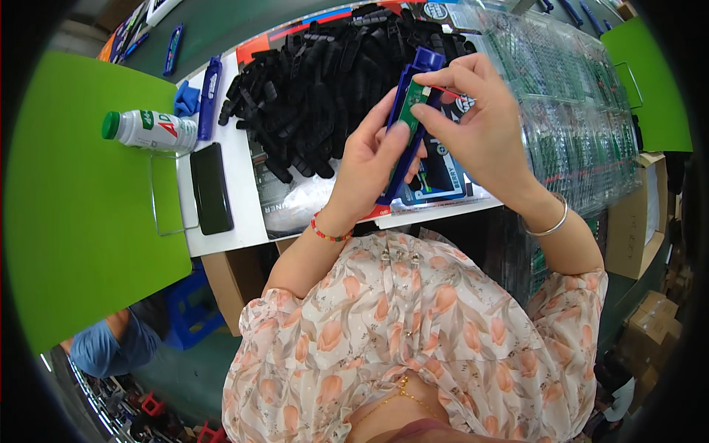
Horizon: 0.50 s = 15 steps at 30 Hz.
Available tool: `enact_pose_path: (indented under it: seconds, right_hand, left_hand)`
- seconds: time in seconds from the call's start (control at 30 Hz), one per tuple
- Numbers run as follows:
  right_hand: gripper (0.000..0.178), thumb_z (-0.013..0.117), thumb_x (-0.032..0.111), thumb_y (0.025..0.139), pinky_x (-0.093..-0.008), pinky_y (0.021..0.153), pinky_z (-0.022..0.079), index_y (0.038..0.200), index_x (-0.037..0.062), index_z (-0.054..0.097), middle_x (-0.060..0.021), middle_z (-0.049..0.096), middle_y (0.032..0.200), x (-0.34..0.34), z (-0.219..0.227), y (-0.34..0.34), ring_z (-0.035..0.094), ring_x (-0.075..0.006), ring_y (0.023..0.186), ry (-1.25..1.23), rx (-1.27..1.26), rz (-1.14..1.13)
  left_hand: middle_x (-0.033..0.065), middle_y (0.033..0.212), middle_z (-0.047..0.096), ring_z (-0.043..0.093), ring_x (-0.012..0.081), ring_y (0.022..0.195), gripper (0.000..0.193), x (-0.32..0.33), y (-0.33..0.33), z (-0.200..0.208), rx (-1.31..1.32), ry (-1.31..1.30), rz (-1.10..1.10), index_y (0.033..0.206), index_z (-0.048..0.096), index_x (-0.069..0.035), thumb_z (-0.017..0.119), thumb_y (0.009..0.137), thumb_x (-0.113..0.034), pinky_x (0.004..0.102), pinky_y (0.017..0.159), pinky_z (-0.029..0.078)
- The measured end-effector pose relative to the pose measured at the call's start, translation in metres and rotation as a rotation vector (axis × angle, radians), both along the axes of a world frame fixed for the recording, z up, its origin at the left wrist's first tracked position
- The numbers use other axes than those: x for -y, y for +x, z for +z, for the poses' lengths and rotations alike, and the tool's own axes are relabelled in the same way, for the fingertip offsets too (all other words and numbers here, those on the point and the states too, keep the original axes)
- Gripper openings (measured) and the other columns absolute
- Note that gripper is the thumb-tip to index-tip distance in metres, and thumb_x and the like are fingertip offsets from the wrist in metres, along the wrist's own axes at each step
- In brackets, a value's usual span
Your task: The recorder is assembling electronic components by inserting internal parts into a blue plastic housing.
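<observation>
My left hand [367,153] is closed around a long dark-blue plastic casing [429,58], held slanted over the near edge of the table. A narrow green circuit board [411,105] lies along the casing, under my left thumb. The thumb and forefinger of my right hand [484,118] pinch the board's upper end, beside a small white connector [426,91]. A red wire [447,91] shows near those fingers. Just left of my hands is a big heap of black plastic parts [317,88]. Fingers hide part of the casing.
Clear plastic trays [569,111] of green boards are stacked at right. On the left are a black phone [211,188], another blue casing [210,100] and a white bottle with a green cap [151,131]. Green panels [81,199] flank both sides. A person's blue sleeve [114,347] shows lower left.
</observation>
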State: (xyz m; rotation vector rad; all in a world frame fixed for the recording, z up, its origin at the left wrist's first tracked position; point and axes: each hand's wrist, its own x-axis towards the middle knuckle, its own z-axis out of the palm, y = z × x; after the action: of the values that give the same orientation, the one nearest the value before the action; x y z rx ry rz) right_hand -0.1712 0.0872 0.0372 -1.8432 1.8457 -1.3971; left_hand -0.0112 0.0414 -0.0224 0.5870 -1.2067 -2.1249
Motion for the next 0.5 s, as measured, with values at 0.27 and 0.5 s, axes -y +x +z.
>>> enact_pose_path:
  seconds: [0.27,0.5]
  right_hand:
    - [0.084,0.076,0.0,0.072,-0.0252,0.066,0.051,0.145,0.0131,0.036,-0.0124,0.052,0.105,0.001,-0.003,-0.001,0.062,-0.0123,0.07,0.035,0.26,-0.056]
    - [0.071,0.072,0.002,0.076,-0.0288,0.065,0.052,0.141,0.0088,0.043,-0.0118,0.054,0.106,-0.008,-0.003,-0.05,0.065,-0.0165,0.069,0.181,0.12,-0.034]
  left_hand:
    - [0.0093,0.087,0.065,0.058,0.0094,0.066,0.053,0.011,-0.003,0.013,0.061,-0.094,-0.003,0.149,0.034,-0.006,0.053,0.099,-0.009,0.0222,0.057,0.05]
    - [0.0113,0.087,0.066,0.059,0.0102,0.064,0.056,0.06,0.002,0.031,0.194,-0.21,0.006,0.149,0.035,-0.007,0.055,0.097,-0.007,0.0226,0.055,0.05]
